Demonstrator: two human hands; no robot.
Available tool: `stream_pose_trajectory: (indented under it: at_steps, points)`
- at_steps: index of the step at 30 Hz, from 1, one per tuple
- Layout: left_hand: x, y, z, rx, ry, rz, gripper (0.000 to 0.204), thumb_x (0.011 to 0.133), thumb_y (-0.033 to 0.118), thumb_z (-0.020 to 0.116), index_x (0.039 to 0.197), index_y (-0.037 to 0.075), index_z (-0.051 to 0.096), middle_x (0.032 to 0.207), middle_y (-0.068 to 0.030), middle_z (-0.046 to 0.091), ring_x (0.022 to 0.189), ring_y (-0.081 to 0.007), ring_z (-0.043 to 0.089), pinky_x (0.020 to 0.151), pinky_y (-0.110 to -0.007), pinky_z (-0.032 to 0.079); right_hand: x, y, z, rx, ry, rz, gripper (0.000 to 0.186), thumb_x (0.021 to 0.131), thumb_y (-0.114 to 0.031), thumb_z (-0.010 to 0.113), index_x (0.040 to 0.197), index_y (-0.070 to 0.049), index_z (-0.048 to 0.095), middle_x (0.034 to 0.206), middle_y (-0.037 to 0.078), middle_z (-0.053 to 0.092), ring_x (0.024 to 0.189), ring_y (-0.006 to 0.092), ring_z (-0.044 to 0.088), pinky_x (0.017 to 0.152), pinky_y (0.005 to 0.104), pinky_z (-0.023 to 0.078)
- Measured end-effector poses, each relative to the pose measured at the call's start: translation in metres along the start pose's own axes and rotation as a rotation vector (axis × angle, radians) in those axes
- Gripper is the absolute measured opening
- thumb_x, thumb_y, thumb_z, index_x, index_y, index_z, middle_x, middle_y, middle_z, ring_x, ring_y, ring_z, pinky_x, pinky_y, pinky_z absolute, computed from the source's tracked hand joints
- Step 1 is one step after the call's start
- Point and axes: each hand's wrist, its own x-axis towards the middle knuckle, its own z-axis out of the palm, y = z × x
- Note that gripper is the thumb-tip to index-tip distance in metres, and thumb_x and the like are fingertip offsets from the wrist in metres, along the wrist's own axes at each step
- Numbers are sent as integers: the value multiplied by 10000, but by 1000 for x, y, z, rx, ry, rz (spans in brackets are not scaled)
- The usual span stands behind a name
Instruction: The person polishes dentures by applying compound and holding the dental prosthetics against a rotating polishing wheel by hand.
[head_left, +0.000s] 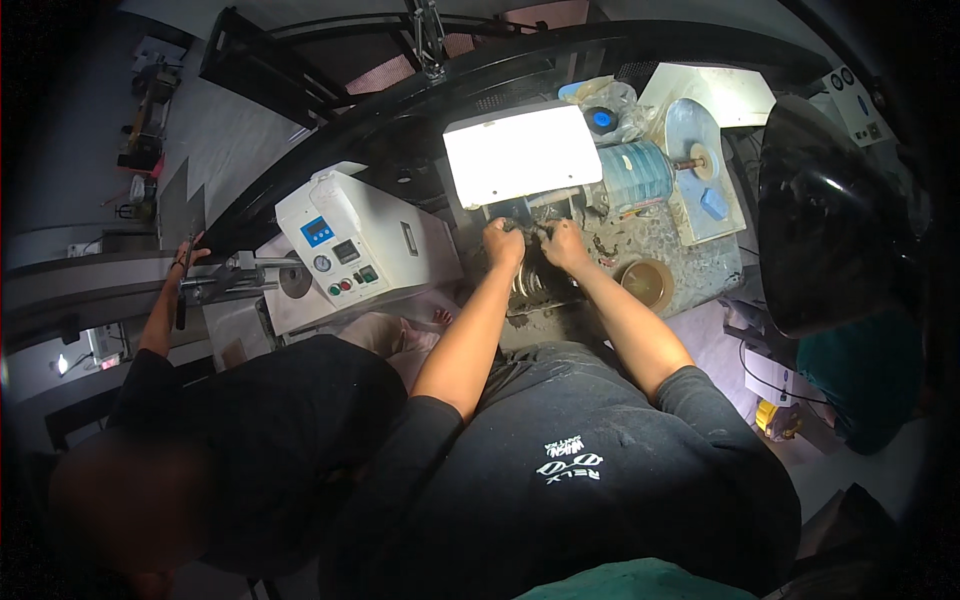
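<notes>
Both my arms reach forward to a dirty work spot under a bright white hood (525, 150). My left hand (503, 245) is closed, its fingers curled around something dark at the hood's lower edge. A short gap to the right, my right hand (565, 248) is closed too, fingers bent on something dark. What they hold is too small and shadowed to make out. Between and just below the hands shows a shiny ridged metal part (530, 280). To the right of my right hand stands a round brown bowl (647, 285) on the mud-stained worktop (705, 275).
Right of the hood lies a large clear blue water bottle (640, 175). Beyond it, a pale wheel on a spindle (703, 162) sits over a tray with a blue block (713, 205). A white control box (350, 240) stands left. A person in black (270, 440) works close by.
</notes>
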Motion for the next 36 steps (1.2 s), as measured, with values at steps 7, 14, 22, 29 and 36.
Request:
stream_pose_trajectory:
  at_steps: [7, 14, 22, 29, 36]
  points:
    - [-10, 6, -12, -62, -51, -21, 230, 679, -11, 491, 865, -52, 621, 790, -168, 651, 726, -240, 611, 694, -343, 464, -9, -22, -18, 77, -49, -9, 242, 754, -139, 628, 902, 52, 648, 869, 263, 622, 853, 409, 594, 797, 421, 469]
    - [-8, -2, -6, -93, -84, 29, 189, 683, -19, 487, 823, -42, 613, 746, -148, 638, 692, -218, 593, 668, -334, 455, -13, -43, -29, 96, 18, 41, 209, 750, -101, 628, 913, 29, 647, 847, 263, 617, 829, 412, 597, 745, 410, 481]
    - [-12, 9, -9, -41, -60, 18, 199, 651, -29, 459, 769, -48, 617, 656, -99, 610, 613, -155, 544, 595, -317, 451, -8, -19, -8, 201, 35, 112, 210, 728, -125, 663, 861, 38, 649, 815, 273, 613, 819, 413, 601, 732, 406, 482]
    - [-15, 2, -8, -124, -54, -3, 176, 667, -37, 468, 783, -55, 599, 684, -141, 608, 657, -192, 569, 637, -346, 450, -11, -24, -9, 221, 103, 92, 209, 723, -117, 673, 854, 44, 650, 811, 258, 624, 796, 399, 611, 710, 408, 482]
    - [-9, -14, 16, -291, 20, -191, 168, 654, -62, 459, 783, -67, 567, 702, -97, 585, 674, -167, 535, 645, -338, 440, -4, -27, -21, 210, 26, 136, 234, 729, -160, 662, 854, 37, 653, 799, 249, 628, 782, 396, 611, 711, 415, 477]
